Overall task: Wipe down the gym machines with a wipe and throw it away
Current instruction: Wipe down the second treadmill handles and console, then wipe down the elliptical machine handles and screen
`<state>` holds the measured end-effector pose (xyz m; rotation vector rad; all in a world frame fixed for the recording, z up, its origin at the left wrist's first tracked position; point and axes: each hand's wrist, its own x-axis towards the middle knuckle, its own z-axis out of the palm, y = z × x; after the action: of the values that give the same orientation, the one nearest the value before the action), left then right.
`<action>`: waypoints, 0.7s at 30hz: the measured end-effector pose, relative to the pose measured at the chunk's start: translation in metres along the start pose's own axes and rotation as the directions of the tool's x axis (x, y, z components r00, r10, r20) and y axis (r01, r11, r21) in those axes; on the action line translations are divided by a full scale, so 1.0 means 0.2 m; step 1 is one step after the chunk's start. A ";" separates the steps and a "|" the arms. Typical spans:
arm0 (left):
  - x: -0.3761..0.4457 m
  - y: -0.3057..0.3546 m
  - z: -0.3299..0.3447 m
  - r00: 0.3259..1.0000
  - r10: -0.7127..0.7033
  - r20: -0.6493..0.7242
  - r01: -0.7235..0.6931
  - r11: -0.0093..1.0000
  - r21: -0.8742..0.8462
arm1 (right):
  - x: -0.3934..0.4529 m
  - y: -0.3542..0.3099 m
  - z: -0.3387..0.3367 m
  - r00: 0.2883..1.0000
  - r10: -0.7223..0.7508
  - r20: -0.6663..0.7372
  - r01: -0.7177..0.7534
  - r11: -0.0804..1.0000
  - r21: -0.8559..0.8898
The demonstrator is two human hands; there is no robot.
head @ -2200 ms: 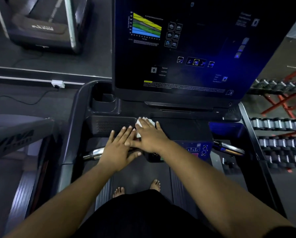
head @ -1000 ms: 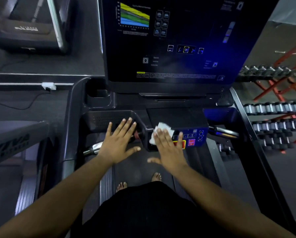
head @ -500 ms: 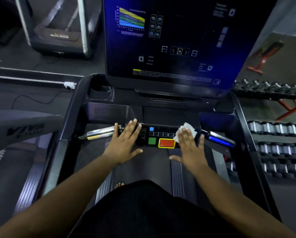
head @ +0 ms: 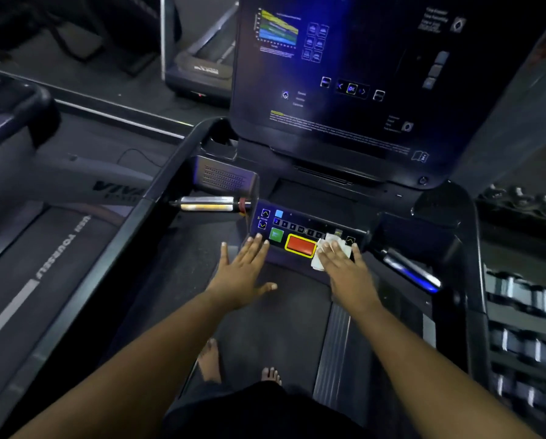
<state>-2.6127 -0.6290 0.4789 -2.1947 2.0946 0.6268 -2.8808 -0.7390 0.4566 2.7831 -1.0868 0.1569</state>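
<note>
— Listing what we have from the head camera, item one: wipe (head: 332,251), white, crumpled. Where do we log it?

— On the button panel (head: 306,231) of the treadmill (head: 183,147), at the panel's right end, just right of the red button (head: 300,245). Our right hand (head: 341,267) lies flat on top of it, fingers straight, pressing it down rather than pinching it. Part of the wipe shows past the fingertips and at the hand's left edge.

— Item two: left hand (head: 243,274)?

— Spread flat, holding nothing, fingertips touching the panel's lower left edge near the green button (head: 276,236). We judge that it braces us.

— Item three: the relation that the next stroke turns on?

— The panel's long axis runs left to right, tilted slightly down to the right. The wipe sits at the right end, so the unwiped length, if any, lies to its left, toward the left hand. Beyond the wipe to the right is the right handle (head: 407,269), close by; the left handle (head: 208,204) is well apart, past the other hand. We judge the right hand nearer to every remaining surface on that side.

— Item four: screen (head: 344,74)?

— Upright behind the panel, lit, above both hands. No bin visible from this camera, so disposal is not yet placed.
</note>
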 end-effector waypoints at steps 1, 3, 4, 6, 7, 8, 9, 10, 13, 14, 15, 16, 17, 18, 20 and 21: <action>-0.03 0.03 0.00 1.000 -0.019 0.004 0.019 0.999 -0.041 | 0.01 -0.03 -0.02 0.999 0.027 -0.047 -0.021 0.993 0.114; -0.08 0.09 -0.02 0.997 -0.073 -0.002 0.072 0.985 -0.158 | 0.03 -0.14 -0.07 0.984 0.132 -0.118 -0.065 0.890 0.452; -0.13 0.10 0.00 0.994 -0.113 -0.009 0.108 0.967 -0.229 | 0.03 -0.24 -0.11 0.980 0.182 -0.084 -0.090 0.774 0.627; -0.24 0.09 0.01 0.981 -0.194 -0.016 0.176 0.917 -0.359 | 0.05 -0.45 -0.19 0.967 0.226 0.115 -0.212 0.470 0.857; -0.27 0.07 0.03 0.976 -0.215 -0.026 0.184 0.885 -0.428 | 0.06 -0.54 -0.20 0.950 0.232 0.210 -0.281 0.334 0.900; -0.37 0.01 0.04 0.959 -0.280 -0.043 0.218 0.826 -0.520 | 0.09 -0.68 -0.24 0.940 0.203 0.275 -0.320 0.234 0.918; -0.44 -0.04 0.05 0.943 -0.329 -0.044 0.235 0.757 -0.610 | 0.10 -0.78 -0.26 0.932 0.178 0.316 -0.345 0.165 0.924; -0.51 -0.09 0.04 0.925 -0.377 -0.052 0.247 0.699 -0.671 | 0.12 -0.87 -0.28 0.929 0.145 0.340 -0.357 0.120 0.926; -0.80 -0.25 0.05 0.840 -0.533 -0.104 0.248 0.547 -0.800 | 0.15 -1.14 -0.35 0.949 0.024 0.314 -0.314 0.124 0.941; -0.91 -0.30 0.06 0.804 -0.584 -0.110 0.239 0.487 -0.840 | 0.16 -1.23 -0.37 0.950 -0.018 0.311 -0.307 0.121 0.944; -1.06 -0.34 0.06 0.765 -0.633 -0.119 0.213 0.422 -0.881 | 0.16 -1.35 -0.41 0.949 -0.073 0.307 -0.297 0.124 0.947; -1.20 -0.37 0.07 0.728 -0.672 -0.133 0.192 0.387 -0.902 | 0.15 -1.44 -0.44 0.944 -0.122 0.306 -0.291 0.122 0.949; -1.32 -0.42 0.10 0.691 -0.705 -0.157 0.171 0.370 -0.913 | 0.14 -1.53 -0.47 0.935 -0.174 0.308 -0.290 0.123 0.949; -1.53 -0.46 0.14 0.633 -0.756 -0.166 0.155 0.334 -0.930 | 0.10 -1.71 -0.51 0.918 -0.261 0.297 -0.272 0.128 0.954; -1.77 -0.51 0.19 0.565 -0.810 -0.161 0.129 0.279 -0.952 | 0.06 -1.89 -0.56 0.890 -0.352 0.289 -0.263 0.121 0.957; -2.01 -0.55 0.26 0.487 -0.861 -0.148 0.106 0.226 -0.968 | -0.02 -2.10 -0.62 0.854 -0.437 0.281 -0.253 0.122 0.960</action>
<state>-2.5219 -0.2232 0.5324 -4.0584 0.6195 1.1017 -2.6034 -0.4101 0.5366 4.4276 -1.0708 0.1660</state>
